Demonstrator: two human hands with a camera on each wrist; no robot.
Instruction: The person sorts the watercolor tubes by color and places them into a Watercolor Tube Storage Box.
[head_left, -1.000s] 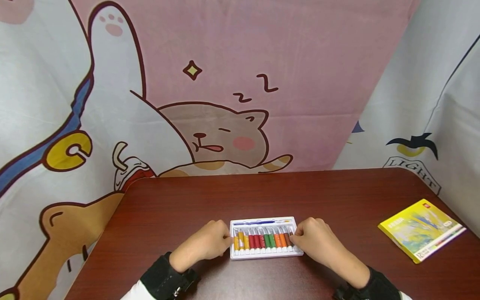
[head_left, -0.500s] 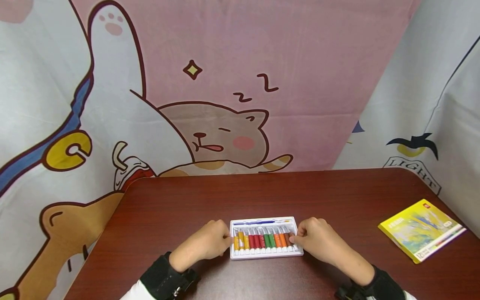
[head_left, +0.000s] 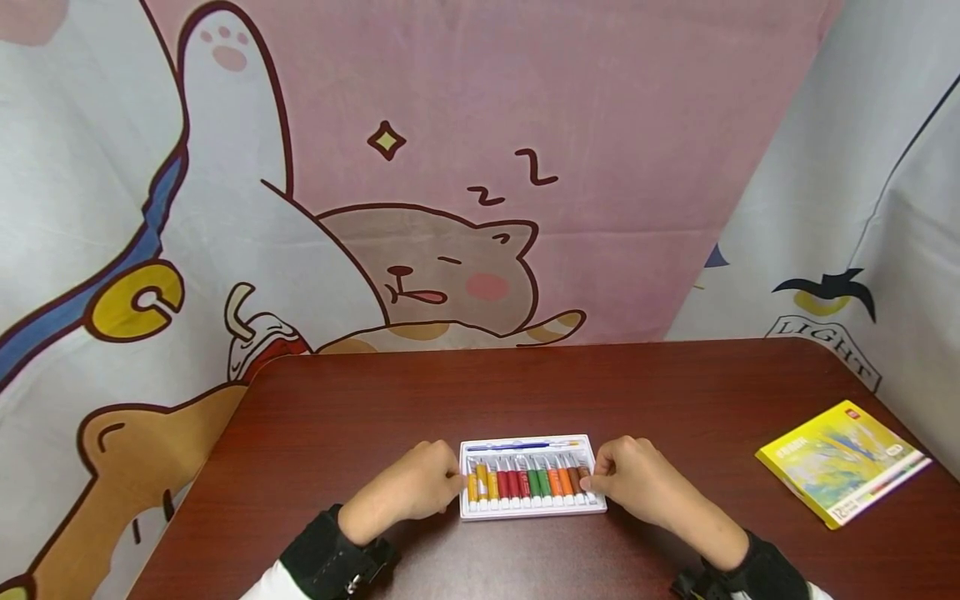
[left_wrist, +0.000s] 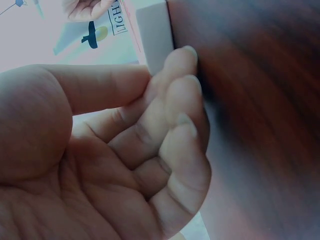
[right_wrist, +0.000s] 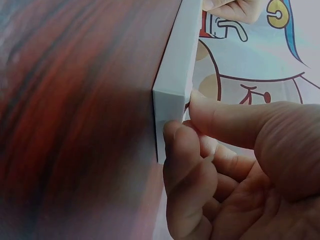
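A white tray (head_left: 532, 514) of paint tubes (head_left: 524, 483) lies flat on the table in the head view. The tubes run from yellow through red, green and orange to brown, with a thin blue-handled paintbrush (head_left: 517, 447) along the back. At its left end my left hand (head_left: 420, 482) pinches the edge; the left wrist view shows thumb and curled fingers at the tray's corner (left_wrist: 156, 35). My right hand (head_left: 637, 479) grips the opposite end, thumb over the top edge and fingers against the white side wall (right_wrist: 170, 107).
A yellow box (head_left: 843, 462) with a painted picture on its lid lies at the right of the dark red-brown table (head_left: 390, 392). Behind the far edge hangs a cloth (head_left: 600, 167) printed with cartoon animals.
My right wrist has shifted very slightly to the right. The tray and the left hand stay in place.
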